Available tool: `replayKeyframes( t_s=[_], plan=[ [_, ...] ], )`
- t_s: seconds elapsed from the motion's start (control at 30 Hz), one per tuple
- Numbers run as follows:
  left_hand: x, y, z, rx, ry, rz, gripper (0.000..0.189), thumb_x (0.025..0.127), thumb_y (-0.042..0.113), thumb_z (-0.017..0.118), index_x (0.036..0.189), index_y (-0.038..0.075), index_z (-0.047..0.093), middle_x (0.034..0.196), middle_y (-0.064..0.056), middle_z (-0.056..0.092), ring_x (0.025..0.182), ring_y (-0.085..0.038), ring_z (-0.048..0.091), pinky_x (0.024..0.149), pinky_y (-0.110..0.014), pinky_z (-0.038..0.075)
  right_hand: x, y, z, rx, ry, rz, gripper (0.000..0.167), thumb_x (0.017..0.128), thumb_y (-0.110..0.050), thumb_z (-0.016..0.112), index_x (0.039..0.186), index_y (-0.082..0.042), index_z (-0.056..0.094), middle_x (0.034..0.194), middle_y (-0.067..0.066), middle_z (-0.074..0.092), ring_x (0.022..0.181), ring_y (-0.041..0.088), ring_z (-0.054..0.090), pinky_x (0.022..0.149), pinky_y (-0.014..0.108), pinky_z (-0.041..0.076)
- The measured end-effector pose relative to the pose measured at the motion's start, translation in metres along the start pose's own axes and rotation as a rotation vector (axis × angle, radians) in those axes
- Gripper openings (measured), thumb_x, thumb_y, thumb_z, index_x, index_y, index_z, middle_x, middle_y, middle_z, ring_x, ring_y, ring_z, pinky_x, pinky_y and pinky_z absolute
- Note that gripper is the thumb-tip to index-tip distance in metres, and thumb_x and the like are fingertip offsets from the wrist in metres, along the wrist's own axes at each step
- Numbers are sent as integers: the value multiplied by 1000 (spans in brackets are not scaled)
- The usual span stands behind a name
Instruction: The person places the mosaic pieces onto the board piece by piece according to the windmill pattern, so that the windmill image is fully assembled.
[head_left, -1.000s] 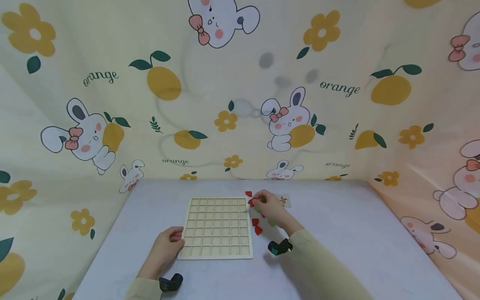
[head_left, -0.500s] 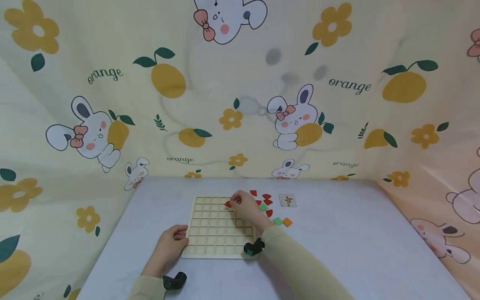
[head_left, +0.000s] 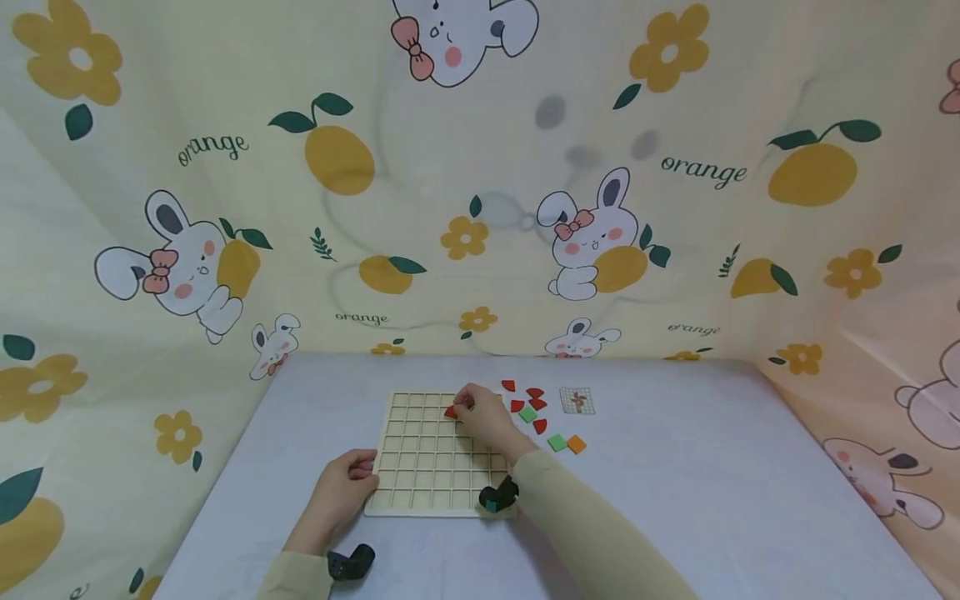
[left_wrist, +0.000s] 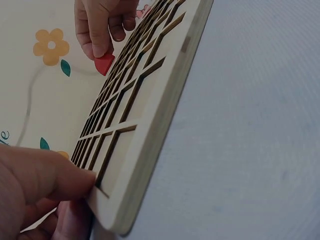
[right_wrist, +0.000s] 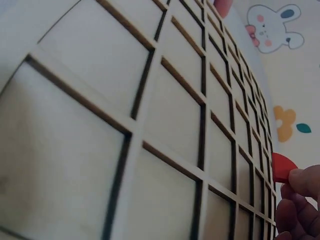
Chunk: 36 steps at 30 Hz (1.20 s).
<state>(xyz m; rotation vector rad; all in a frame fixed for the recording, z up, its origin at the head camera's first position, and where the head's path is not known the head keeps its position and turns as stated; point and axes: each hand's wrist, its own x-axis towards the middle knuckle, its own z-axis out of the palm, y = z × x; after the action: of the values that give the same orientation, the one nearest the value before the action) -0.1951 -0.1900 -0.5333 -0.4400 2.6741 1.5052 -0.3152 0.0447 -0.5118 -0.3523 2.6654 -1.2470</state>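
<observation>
A pale wooden grid board (head_left: 408,479) lies on the table, its square cells divided by raised strips. My left hand (head_left: 341,493) grips its left edge; in the left wrist view the thumb (left_wrist: 75,177) rests on the rim, with the other fingers at the side and partly hidden. Over the far rows of the board, my right hand (head_left: 486,418) pinches a red quarter-circle tile (head_left: 450,412) between thumb and fingertips. In the right wrist view that red tile (right_wrist: 282,167) stands tilted near the board's far part. Whether it touches the board I cannot tell.
Right of the board lie several loose red tiles (head_left: 540,426), two green square tiles (head_left: 556,442) and an orange square tile (head_left: 576,444). Beyond them is a small gridded card (head_left: 577,401) with a printed figure. A patterned cloth (head_left: 480,275) hangs behind the white table (head_left: 675,500).
My right hand has carried a red tile left from the loose pieces to above the board's far rows, shifting slightly left in the last half second. The left hand keeps its grip; the view turned slightly.
</observation>
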Motion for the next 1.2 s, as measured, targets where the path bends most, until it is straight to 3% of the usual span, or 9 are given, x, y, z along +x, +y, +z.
replayKeyframes(
  t_s=[0.33,0.63,0.8,1.2],
  plan=[
    [2,1,-1,-2,-9,-5,45,81,1,63,127,1,58,100,-8,58,92,-21,52,76,-33,47,2,0,8,-40,43,-33,6,96,-21,59,98,-16,62,86,-4,59,78,17,54,70,32,47],
    [-1,2,1,18,-6,1,47,82,0,62,129,1,57,102,-7,58,92,-20,53,76,-32,48,5,5,19,-74,63,-28,14,95,-21,61,106,-14,67,95,-4,61,86,16,54,80,35,49],
    [-4,1,2,45,7,11,47,82,0,63,128,-1,57,101,-7,58,91,-20,53,76,-32,48,2,4,23,-94,51,-22,20,95,-21,61,111,-11,65,96,-1,59,84,17,54,77,35,48],
    [-8,1,-2,29,16,60,44,81,0,63,126,-2,59,99,-8,59,91,-20,53,78,-35,48,0,-2,25,-139,64,9,18,94,-20,62,111,-18,70,97,-3,56,89,17,51,83,37,47]
  ],
)
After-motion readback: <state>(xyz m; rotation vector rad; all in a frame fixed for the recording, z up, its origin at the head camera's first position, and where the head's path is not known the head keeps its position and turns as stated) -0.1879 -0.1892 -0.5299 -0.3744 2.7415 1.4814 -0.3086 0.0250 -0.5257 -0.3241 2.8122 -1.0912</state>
